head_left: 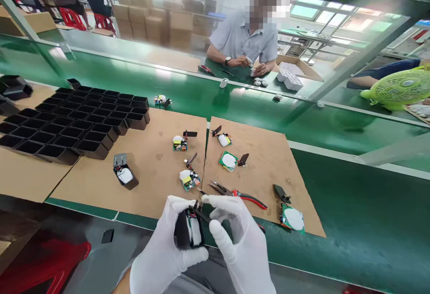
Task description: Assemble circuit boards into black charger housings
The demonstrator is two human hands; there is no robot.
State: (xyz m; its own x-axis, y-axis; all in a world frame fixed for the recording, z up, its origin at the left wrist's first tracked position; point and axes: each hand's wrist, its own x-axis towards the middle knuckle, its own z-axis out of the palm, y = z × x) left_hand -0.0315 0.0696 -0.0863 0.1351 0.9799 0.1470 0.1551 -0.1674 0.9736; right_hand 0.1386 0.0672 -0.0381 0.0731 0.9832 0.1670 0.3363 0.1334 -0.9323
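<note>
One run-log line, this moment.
left hand: holding black case | right hand: at black plate, grip unclear | case: white insert inside | near: red-handled pliers, circuit boards

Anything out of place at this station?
Yes: a small black piece lies on the floor, below the bench edge, apart from the other parts; it looks dropped. Also, one circuit board sits on the green surface beyond the cardboard. No damage I can make out.
</note>
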